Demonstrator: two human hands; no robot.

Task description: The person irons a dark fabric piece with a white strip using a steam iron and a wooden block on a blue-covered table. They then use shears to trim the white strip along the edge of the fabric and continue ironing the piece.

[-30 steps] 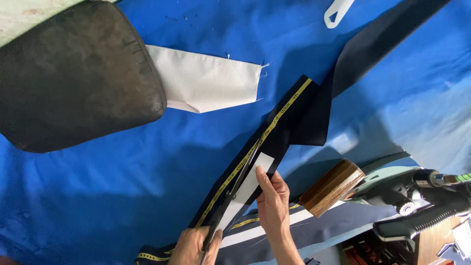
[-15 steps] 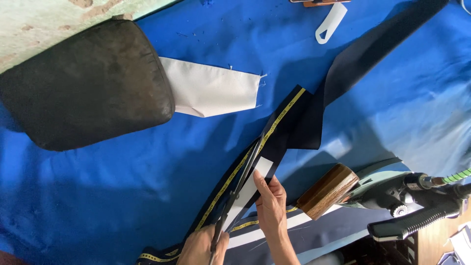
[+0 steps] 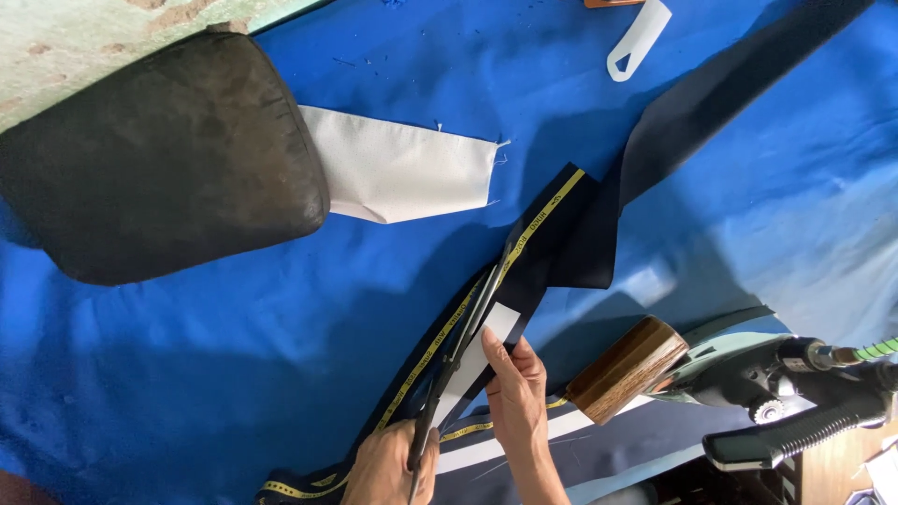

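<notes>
Left hand [image 3: 388, 468] sits at the near edge of the table [image 3: 187, 374], fingers curled shut round the handles of a pair of long dark scissors [image 3: 458, 360]. The blades run up and away from the hand, lying along the navy fabric strip [image 3: 533, 262] right beside its yellow-printed selvedge. Whether the blades are parted or closed can't be made out from here.

Right hand [image 3: 514, 388] is just beside them, fingers bent, thumb and fingertips pinching the edge of a narrow white strip [image 3: 482, 351] that lies on the navy fabric. The scissor blades pass immediately left of that white strip.

The navy strip runs diagonally from the near edge up toward the middle of the table, which is covered in bright blue cloth. A second, wider band of dark fabric [image 3: 730, 93] carries on toward the far right corner.

At the far left corner, a big black padded cushion [image 3: 159, 159], and tucked partly under it a white fabric piece [image 3: 402, 173]. At the far edge, a small white plastic loop [image 3: 636, 37].

Near the right edge, a steam iron [image 3: 748, 374] with a wooden handle [image 3: 625, 369], close to the right hand but not touching it.
</notes>
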